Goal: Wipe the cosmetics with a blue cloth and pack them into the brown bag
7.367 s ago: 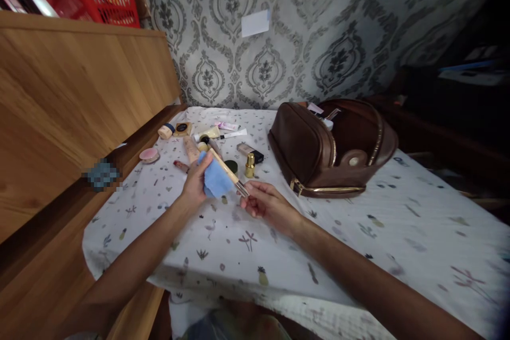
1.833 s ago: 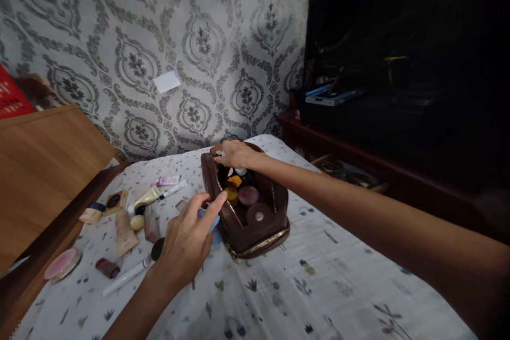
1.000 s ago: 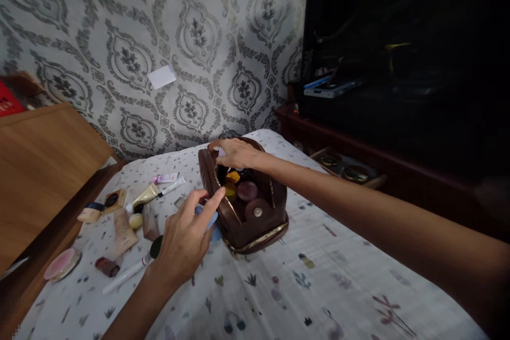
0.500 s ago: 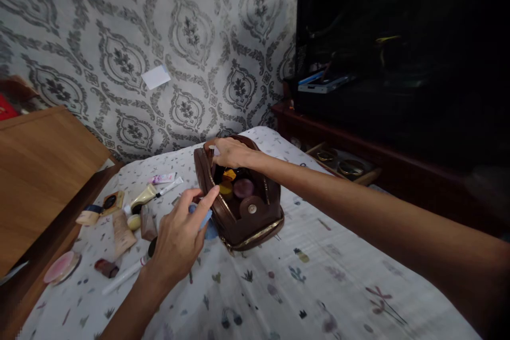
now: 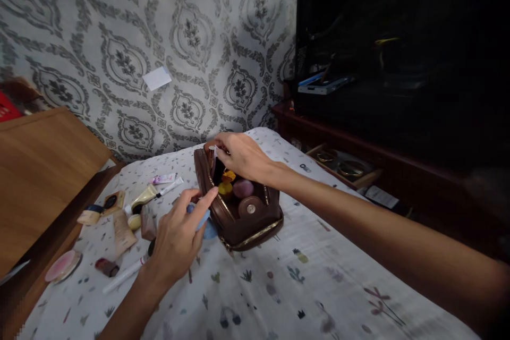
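A brown makeup bag [image 5: 255,234] with gold zips lies unzipped on the patterned bedsheet. Inside it are a yellow round item [image 5: 225,189], a mauve round item [image 5: 243,188] and an orange piece [image 5: 228,176]. My right hand [image 5: 245,155] reaches into the bag's far end, its fingers closed near something thin and whitish that I cannot make out. My left hand [image 5: 181,231] has its fingers apart and holds nothing visible; its index fingertip is at the bag's left zip edge. Something blue [image 5: 204,220] shows partly behind the left fingers.
Left of the bag lie a beige tube [image 5: 123,234], a pale yellow tube [image 5: 144,196], a pink compact [image 5: 62,266], a white pen-like stick [image 5: 125,275] and other cosmetics. A wooden board [image 5: 51,170] borders the left; an open drawer [image 5: 342,164] and a dark screen [image 5: 398,64] stand right.
My right hand has lifted slightly and shifted right, its wrist more bent, uncovering more of the bag's far inside. My left hand has barely moved.
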Demonstrator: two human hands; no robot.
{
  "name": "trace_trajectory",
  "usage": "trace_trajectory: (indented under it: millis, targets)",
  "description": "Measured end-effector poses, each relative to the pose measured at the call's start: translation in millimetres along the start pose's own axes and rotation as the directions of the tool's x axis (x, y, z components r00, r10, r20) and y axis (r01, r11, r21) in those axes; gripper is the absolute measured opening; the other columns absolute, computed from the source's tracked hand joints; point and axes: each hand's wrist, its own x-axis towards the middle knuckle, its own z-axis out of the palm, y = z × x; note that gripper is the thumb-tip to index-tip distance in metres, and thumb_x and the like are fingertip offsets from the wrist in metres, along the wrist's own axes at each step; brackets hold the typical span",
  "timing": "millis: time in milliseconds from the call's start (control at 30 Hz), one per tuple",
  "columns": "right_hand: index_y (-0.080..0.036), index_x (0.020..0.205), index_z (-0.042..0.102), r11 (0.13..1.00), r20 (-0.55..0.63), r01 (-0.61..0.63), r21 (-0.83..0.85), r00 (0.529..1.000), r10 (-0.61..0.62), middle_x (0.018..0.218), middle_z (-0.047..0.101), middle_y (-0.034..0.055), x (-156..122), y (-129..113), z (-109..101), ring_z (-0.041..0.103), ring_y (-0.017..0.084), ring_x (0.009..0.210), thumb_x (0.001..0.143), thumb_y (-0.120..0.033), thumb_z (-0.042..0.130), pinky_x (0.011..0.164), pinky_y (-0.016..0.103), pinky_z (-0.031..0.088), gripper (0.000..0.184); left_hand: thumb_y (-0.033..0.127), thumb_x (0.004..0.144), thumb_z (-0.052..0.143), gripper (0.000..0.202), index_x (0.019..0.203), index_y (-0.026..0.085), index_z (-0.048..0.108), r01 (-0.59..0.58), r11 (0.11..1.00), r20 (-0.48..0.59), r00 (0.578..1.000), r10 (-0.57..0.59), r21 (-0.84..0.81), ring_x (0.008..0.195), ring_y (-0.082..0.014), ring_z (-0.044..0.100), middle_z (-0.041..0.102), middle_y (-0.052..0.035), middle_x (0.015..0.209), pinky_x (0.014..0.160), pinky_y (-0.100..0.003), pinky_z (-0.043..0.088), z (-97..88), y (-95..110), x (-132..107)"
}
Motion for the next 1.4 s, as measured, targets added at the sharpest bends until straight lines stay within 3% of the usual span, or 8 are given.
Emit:
trace_trajectory:
  millis: [300, 433, 567, 800, 967, 1133, 1233, 1400]
  targets:
    - [-0.018, 0.103, 0.069, 0.971, -0.346, 0.230, 0.059, 0.918, -0.196, 0.108, 0.072, 0.0104, -66, 36, 6, 0.066, 0.026, 0.104, 0.094, -0.014, 0.051, 0.091, 0.041, 0.054, 0.021, 0.013, 0.097, 0.038, 0.047, 0.142, 0.025, 0.050, 0.010, 0.999, 0.009, 1.000, -0.010, -0.031, 0.073, -0.0138, 0.061, 0.057, -0.0077, 0.111, 0.053, -0.023, 0.041, -0.7, 0, -1]
    - [-0.018, 0.109, 0.066, 0.925, -0.456, 0.362, 0.118, 0.847, -0.273, 0.107, 0.073, 0.0104, -93, 28, 5, 0.067, 0.024, 0.100, 0.095, -0.013, 0.052, 0.088, 0.040, 0.056, 0.020, 0.013, 0.097, 0.038, 0.049, 0.143, 0.025, 0.049, 0.033, 0.998, 0.005, 0.999, -0.033, -0.047, 0.083, -0.0169, 0.063, 0.057, -0.0083, 0.110, 0.058, -0.024, 0.046, -1.2, 3, 0]
    - [-0.015, 0.120, 0.061, 0.843, -0.446, 0.518, 0.142, 0.794, -0.413, 0.109, 0.072, 0.0118, -125, 1, 15, 0.067, 0.022, 0.103, 0.093, -0.006, 0.051, 0.091, 0.039, 0.056, 0.030, 0.011, 0.096, 0.038, 0.053, 0.147, 0.021, 0.042, 0.080, 0.989, -0.008, 0.997, -0.081, -0.128, 0.095, -0.0203, 0.064, 0.059, -0.0100, 0.111, 0.071, -0.027, 0.053, 1.6, 7, -17]
    - [-0.013, 0.119, 0.061, 0.724, -0.272, 0.657, 0.210, 0.751, -0.602, 0.103, 0.073, 0.0097, -161, -31, 71, 0.066, 0.021, 0.099, 0.093, -0.003, 0.047, 0.087, 0.036, 0.059, 0.032, 0.018, 0.098, 0.041, 0.035, 0.129, 0.013, 0.055, 0.011, 0.986, 0.027, 1.000, -0.006, -0.166, 0.076, -0.0204, 0.067, 0.067, -0.0079, 0.088, 0.064, -0.029, 0.054, 15.4, 1, -82]
    - [-0.017, 0.117, 0.063, 0.760, -0.080, 0.530, 0.377, 0.836, -0.543, 0.097, 0.070, 0.0097, -153, -53, 107, 0.065, 0.023, 0.090, 0.092, -0.004, 0.041, 0.078, 0.039, 0.060, 0.036, 0.019, 0.098, 0.043, 0.029, 0.122, 0.015, 0.059, 0.064, 0.980, 0.000, 0.998, -0.065, -0.187, 0.079, -0.0197, 0.070, 0.073, -0.0089, 0.092, 0.066, -0.029, 0.055, 6.9, -13, -111]
    - [-0.017, 0.111, 0.066, 0.807, 0.032, 0.277, 0.522, 0.939, -0.343, 0.103, 0.071, 0.0115, -133, -72, 140, 0.066, 0.024, 0.096, 0.088, -0.009, 0.047, 0.084, 0.040, 0.057, 0.031, 0.022, 0.099, 0.045, 0.026, 0.116, 0.018, 0.063, 0.176, 0.957, -0.038, 0.981, -0.190, -0.230, 0.086, -0.0191, 0.071, 0.075, -0.0079, 0.095, 0.074, -0.028, 0.056, -7.8, -41, -118]
    - [-0.016, 0.103, 0.067, 0.786, 0.122, 0.058, 0.615, 0.978, -0.168, 0.098, 0.073, 0.0091, -121, -80, 158, 0.068, 0.020, 0.085, 0.086, -0.013, 0.049, 0.075, 0.033, 0.057, 0.026, 0.028, 0.099, 0.043, 0.027, 0.111, 0.019, 0.065, 0.385, 0.904, 0.006, 0.920, -0.391, -0.188, 0.090, -0.0211, 0.070, 0.074, -0.0071, 0.101, 0.080, -0.030, 0.054, -13.0, -81, -101]
    - [-0.017, 0.094, 0.068, 0.674, 0.210, -0.161, 0.721, 0.978, 0.009, 0.086, 0.074, 0.0055, -113, -85, 178, 0.068, 0.018, 0.074, 0.088, -0.029, 0.052, 0.065, 0.027, 0.052, 0.022, 0.024, 0.100, 0.046, 0.027, 0.119, 0.015, 0.063, 0.587, 0.809, 0.304, 0.764, -0.569, 0.037, 0.113, -0.0259, 0.063, 0.069, -0.0110, 0.118, 0.098, -0.037, 0.049, 12.4, -162, -49]
